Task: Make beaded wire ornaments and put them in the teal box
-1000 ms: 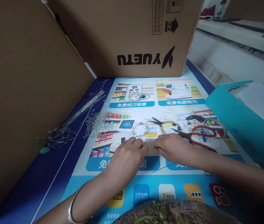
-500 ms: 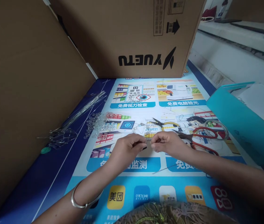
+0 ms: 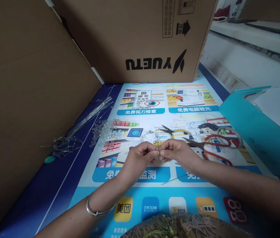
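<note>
My left hand (image 3: 144,153), a bangle on its wrist, is closed in a pinch. Opposite it, my right hand (image 3: 177,152) pinches too, and the fingertips of both almost touch. Whatever lies between them is too small to make out. Just beyond the fingers is a loose strand of clear beads on thin wire (image 3: 151,133). Yellow-handled pliers (image 3: 176,131) lie behind my right hand. To the right of them are red-handled scissors (image 3: 205,145), partly over a coil of wire (image 3: 237,137). A pile of clear beads (image 3: 105,132) spreads left of my left hand.
A bundle of thin wires (image 3: 87,117) lies at the left beside a cardboard panel (image 3: 25,82). A cardboard box (image 3: 140,36) stands across the back. At right is an open teal box (image 3: 259,132). A thin wire or needle (image 3: 174,178) lies on the printed sheet before me.
My left hand has moved a little to the right, and its fingertips have closed the small gap to my right hand's. The tools and beads lie where they were.
</note>
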Demonstrator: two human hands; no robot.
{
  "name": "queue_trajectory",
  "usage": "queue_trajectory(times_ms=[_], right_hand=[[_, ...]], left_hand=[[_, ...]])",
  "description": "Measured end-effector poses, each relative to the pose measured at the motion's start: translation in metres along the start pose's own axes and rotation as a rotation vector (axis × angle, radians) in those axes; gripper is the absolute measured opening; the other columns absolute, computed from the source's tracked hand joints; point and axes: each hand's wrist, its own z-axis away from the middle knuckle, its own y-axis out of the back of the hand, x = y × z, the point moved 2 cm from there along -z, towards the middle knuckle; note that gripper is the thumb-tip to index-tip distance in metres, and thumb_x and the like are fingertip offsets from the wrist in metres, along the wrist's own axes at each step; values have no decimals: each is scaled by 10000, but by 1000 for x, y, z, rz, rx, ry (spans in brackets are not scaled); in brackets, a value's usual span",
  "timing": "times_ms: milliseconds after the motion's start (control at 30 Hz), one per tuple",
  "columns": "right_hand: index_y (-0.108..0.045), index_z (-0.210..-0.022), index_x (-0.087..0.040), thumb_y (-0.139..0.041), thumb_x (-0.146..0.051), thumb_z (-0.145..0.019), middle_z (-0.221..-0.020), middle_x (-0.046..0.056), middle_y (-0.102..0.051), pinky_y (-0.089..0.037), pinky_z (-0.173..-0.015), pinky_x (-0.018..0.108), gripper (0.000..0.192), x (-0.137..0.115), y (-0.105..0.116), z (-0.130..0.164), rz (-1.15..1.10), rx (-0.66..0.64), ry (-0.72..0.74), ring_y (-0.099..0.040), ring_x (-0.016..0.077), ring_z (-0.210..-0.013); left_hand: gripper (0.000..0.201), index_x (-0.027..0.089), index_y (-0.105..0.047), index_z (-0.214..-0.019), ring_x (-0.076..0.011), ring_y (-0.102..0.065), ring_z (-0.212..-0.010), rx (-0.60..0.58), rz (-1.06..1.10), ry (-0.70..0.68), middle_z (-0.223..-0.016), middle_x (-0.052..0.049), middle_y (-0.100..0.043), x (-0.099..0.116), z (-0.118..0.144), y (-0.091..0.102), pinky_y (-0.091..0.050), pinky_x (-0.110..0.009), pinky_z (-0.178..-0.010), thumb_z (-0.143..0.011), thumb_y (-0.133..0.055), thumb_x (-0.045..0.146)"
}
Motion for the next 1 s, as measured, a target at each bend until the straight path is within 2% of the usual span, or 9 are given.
queue_trajectory(times_ms=[300,500,567,733,867,933,1000], right_hand=[[-546,-761,-142,-629,-258,-703,-670,5,-606,-488,-635,281,154,3,0,0,-12,-6,-9,-579,111,-636],[-542,-761,-145,-622,-252,-708,-670,2,-601,-484,-649,287,144,2,1,-1,6,4,-6,-575,109,-641],[-539,-764,-146,-606,-242,-715,-666,-1,-597,-480,-646,285,127,0,1,-1,30,2,-10,-568,105,-632],[-530,-769,-153,-597,-224,-705,-651,-16,-565,-464,-601,265,116,2,-1,-1,138,-1,-9,-548,103,-601],[-544,-774,-149,-553,-255,-747,-671,-5,-559,-419,-557,231,110,-5,-4,0,356,-90,0,-532,103,-605],[-568,-800,-151,-517,-265,-778,-719,12,-581,-393,-559,225,127,-16,-4,3,593,-189,42,-530,108,-634],[-590,-806,-161,-504,-259,-788,-762,26,-597,-363,-570,236,132,-29,-2,8,935,-299,117,-533,127,-677]], left_hand=[[115,154,-541,-740,-103,-530,-597,25,8,-9,-633,15,-566,-6,-2,-2,-443,-224,-568,-768,-589,255],[116,153,-529,-740,-93,-516,-582,-7,9,15,-637,21,-545,-2,-3,0,-442,-218,-558,-769,-583,252],[96,159,-540,-801,-84,-501,-579,-40,-16,13,-660,25,-536,0,-3,2,-433,-211,-553,-769,-583,239],[260,198,-548,-1047,-98,-508,-626,-106,-202,-57,-716,11,-566,6,-1,8,-416,-207,-561,-789,-559,236],[189,200,-618,-968,-139,-560,-765,-134,-507,-181,-862,-32,-634,23,1,21,-437,-242,-668,-813,-522,250],[186,214,-637,-939,-147,-569,-806,-190,-685,-263,-892,-29,-645,36,2,32,-429,-247,-707,-831,-488,238],[212,225,-648,-929,-157,-571,-823,-293,-897,-288,-896,-27,-654,48,4,45,-418,-251,-722,-845,-454,234]])
